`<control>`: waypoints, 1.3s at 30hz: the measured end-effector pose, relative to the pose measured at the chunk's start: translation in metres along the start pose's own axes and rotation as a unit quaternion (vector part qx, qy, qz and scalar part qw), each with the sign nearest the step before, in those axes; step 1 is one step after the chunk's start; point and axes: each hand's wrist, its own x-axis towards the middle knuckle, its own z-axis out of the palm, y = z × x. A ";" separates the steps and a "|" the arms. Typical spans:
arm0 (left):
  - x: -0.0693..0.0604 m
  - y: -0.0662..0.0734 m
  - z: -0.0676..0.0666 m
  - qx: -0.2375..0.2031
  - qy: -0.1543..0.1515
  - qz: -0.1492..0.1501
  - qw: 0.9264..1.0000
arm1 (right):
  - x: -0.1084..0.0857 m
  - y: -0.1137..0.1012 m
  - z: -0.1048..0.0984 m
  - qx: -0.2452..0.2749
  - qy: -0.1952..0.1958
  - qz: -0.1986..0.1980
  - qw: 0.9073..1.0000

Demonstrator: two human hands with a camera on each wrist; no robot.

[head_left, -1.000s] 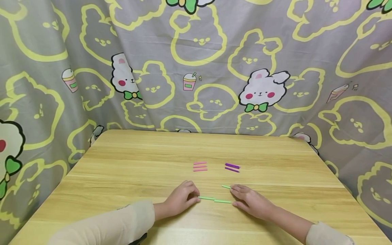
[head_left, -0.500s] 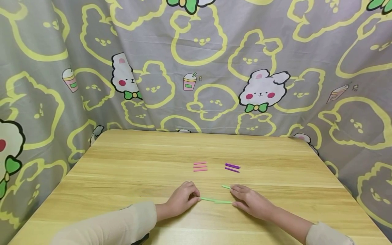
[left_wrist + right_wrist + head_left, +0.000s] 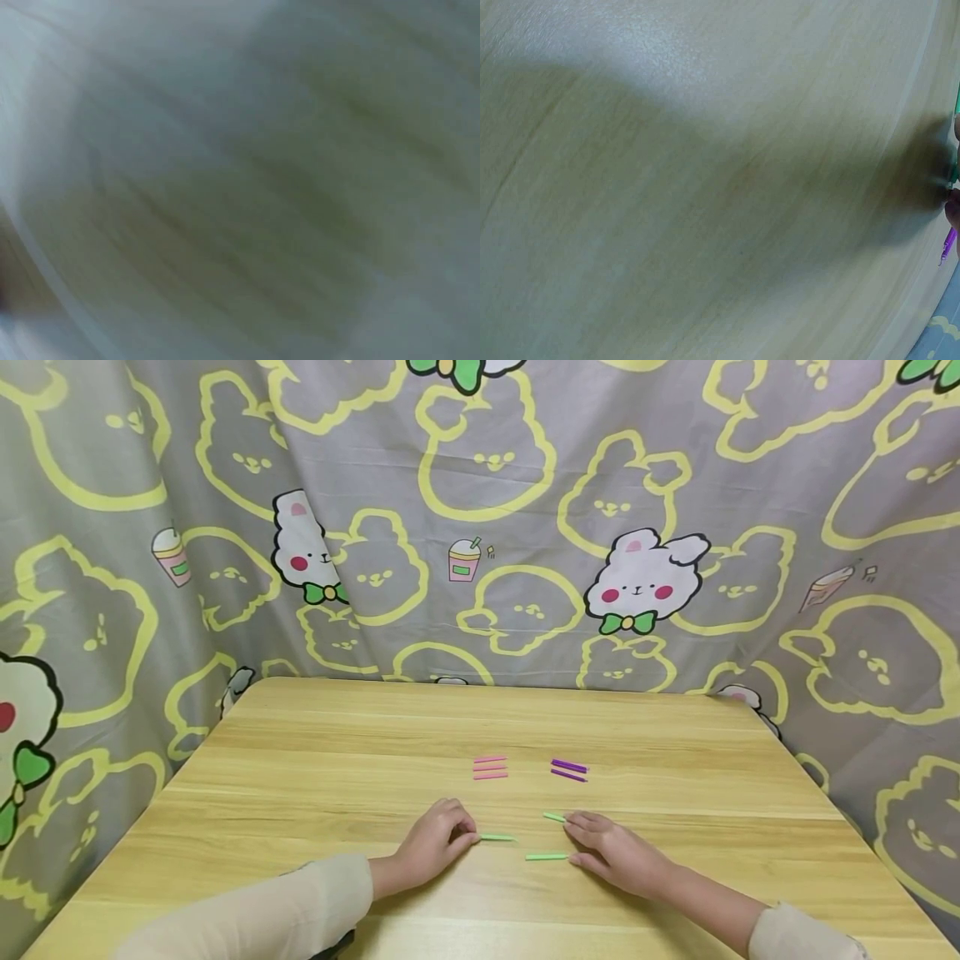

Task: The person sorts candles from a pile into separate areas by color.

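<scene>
My left hand (image 3: 435, 843) pinches the left end of a thin green candle (image 3: 497, 837) between thumb and fingertips, low over the wooden table (image 3: 360, 743). A second green candle (image 3: 546, 857) lies on the table, its right end at the thumb of my right hand (image 3: 618, 856). That hand lies low, thumb apart from its fingers, and the fingertips cover part of a third green candle (image 3: 553, 817). The left wrist view is blurred. At the right wrist view's edge, fingertips (image 3: 954, 210) and a purple candle (image 3: 948, 246) show.
Three pink candles (image 3: 491, 768) lie in parallel beyond the hands. To their right are several purple candles (image 3: 569, 772), also side by side. A patterned curtain (image 3: 517, 518) hangs behind the table's far edge.
My left hand has moved left and slightly away from me with its green candle, opening a gap to the second candle, which it met end to end. My right hand stays put.
</scene>
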 end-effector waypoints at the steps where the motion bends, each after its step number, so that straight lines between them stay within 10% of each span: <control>1: -0.001 -0.001 -0.001 -0.001 0.000 -0.003 1.000 | 0.000 0.000 0.000 0.000 0.000 0.000 1.000; 39: -0.015 -0.012 -0.019 0.012 -0.011 -0.010 1.000 | 0.001 0.000 -0.001 0.002 -0.007 0.002 1.000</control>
